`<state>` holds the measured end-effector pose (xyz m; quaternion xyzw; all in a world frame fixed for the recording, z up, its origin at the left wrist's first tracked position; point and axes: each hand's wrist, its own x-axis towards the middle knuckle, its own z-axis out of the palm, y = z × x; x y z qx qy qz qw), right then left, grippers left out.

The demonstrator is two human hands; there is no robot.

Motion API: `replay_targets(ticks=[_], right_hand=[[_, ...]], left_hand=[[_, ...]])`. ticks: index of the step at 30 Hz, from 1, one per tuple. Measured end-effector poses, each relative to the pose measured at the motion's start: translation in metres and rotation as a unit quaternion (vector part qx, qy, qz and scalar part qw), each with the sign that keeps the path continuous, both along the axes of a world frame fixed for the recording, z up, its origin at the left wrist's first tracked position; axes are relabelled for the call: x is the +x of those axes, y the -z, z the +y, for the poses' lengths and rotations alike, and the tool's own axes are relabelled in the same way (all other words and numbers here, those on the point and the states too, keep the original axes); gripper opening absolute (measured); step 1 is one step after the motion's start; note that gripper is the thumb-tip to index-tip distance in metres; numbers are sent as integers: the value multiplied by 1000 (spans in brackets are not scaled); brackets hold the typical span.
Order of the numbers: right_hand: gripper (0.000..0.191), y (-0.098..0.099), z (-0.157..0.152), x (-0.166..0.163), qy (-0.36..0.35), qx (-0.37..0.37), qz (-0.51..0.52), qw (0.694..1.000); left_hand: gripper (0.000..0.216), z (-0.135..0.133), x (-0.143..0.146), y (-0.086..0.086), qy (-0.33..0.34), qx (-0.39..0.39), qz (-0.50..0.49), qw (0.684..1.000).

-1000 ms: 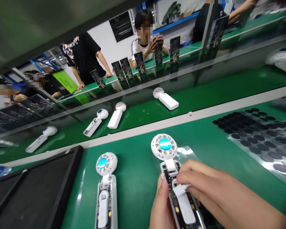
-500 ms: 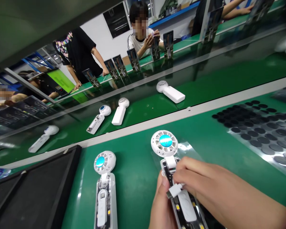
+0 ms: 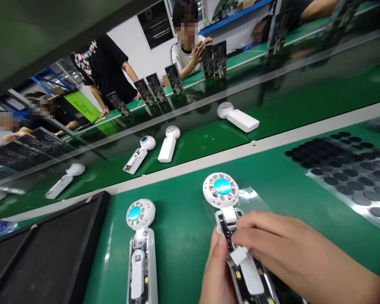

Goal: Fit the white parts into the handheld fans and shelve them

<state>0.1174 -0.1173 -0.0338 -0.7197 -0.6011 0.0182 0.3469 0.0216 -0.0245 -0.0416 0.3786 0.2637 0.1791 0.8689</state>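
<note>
A small white handheld fan point(image 3: 222, 192) with a blue hub lies on the green bench, its handle open so the circuit board shows. My left hand point(image 3: 215, 272) grips the handle from the left. My right hand point(image 3: 281, 249) comes in from the right and pinches a small white part point(image 3: 240, 255) against the handle. A second open fan point(image 3: 141, 253) lies untouched to the left.
A black tray point(image 3: 50, 249) sits at the near left. A sheet of black round pads point(image 3: 348, 173) lies at the right. Several white fans point(image 3: 167, 145) ride the green conveyor beyond a grey rail. Other people work at the far bench.
The fans on the conveyor have drifted to the right. My right fingers shifted slightly on the white part; both hands stay on the fan handle.
</note>
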Motion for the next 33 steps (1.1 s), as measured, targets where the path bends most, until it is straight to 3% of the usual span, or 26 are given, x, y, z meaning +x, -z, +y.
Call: replay_targets(ticks=[4,8,14,20,26,33], right_hand=[[26,5,0,0,14,51,-5,999],[19,10,0,2,-4,88,-6,996],[22,13,-8,4,-10,143,-164,976],[33,17,-5,0,-2,93,-259,961],[37,18,-5,-4,53,166,-302,937],[41,5,-7,-10,14,138,-368,919]], left_hand=[[25,2,-1,4,6,-32,23,999],[32,3,0,8,16,-33,13,999],[38,4,0,10,14,-40,5,999],[43,5,-1,9,11,-59,23,998],[40,5,1,8,10,-51,31,998],[51,0,2,7,34,-32,37,998]])
